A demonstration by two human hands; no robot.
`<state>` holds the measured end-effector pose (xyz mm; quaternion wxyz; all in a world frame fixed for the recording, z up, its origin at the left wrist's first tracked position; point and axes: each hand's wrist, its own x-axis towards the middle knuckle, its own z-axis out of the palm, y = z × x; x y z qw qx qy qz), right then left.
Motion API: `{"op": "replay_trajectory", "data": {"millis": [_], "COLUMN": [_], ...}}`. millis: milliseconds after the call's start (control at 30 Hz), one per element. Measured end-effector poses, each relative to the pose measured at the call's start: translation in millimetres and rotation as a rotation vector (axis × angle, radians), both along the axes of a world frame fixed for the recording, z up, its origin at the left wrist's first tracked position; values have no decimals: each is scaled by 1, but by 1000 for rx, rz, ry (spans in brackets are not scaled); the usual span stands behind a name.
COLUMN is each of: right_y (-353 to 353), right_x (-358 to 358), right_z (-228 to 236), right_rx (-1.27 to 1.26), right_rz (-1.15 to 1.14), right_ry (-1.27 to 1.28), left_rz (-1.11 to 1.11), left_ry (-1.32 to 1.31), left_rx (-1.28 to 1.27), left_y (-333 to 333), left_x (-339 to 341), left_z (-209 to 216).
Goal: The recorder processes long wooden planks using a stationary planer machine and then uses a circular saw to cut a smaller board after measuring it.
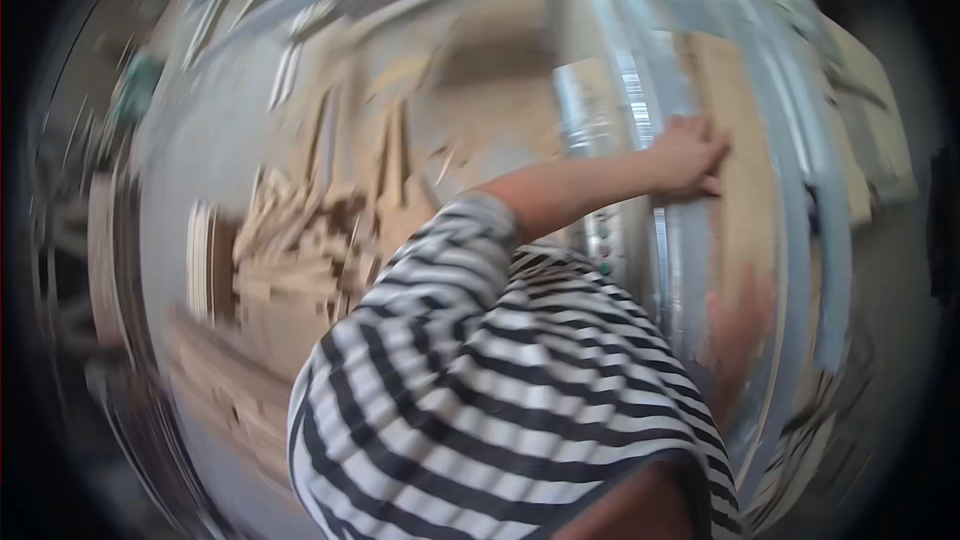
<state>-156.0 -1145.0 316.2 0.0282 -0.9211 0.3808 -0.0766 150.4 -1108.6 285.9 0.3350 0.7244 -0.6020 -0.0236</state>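
Observation:
A long, pale wooden board point(745, 130) lies lengthwise along a grey metal machine bed point(660, 70) on my right. My left hand point(690, 155) reaches across to the board's near left edge, with bent fingers gripping that edge. Lower down, my right hand point(742, 315) rests against the same board. Motion smears its fingers, so their grip does not show.
Beside the machine, a panel with small coloured buttons point(603, 245) shows past my left arm. Wood offcuts point(310, 265) are heaped on the floor to the left. Stacked planks point(230, 385) lie at lower left, and metal rails point(800, 130) run right of the board.

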Motion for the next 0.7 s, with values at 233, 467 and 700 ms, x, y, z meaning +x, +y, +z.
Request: {"op": "replay_trajectory", "data": {"millis": [233,467,700], "right_y": [43,38,-70], "right_x": [-29,-23,-16], "right_z": [17,2,-3], "right_rx": [87,-81,-66], "right_rz": [-267,-70,28], "right_ry": [-94,-309,-444], "left_rz": [-1,-159,-158], "left_ry": [-160,-13,143], "left_rx": [80,233,131], "left_y": [-18,-49,-140], "left_x": [-12,3,15], "left_z": [15,21,2]}}
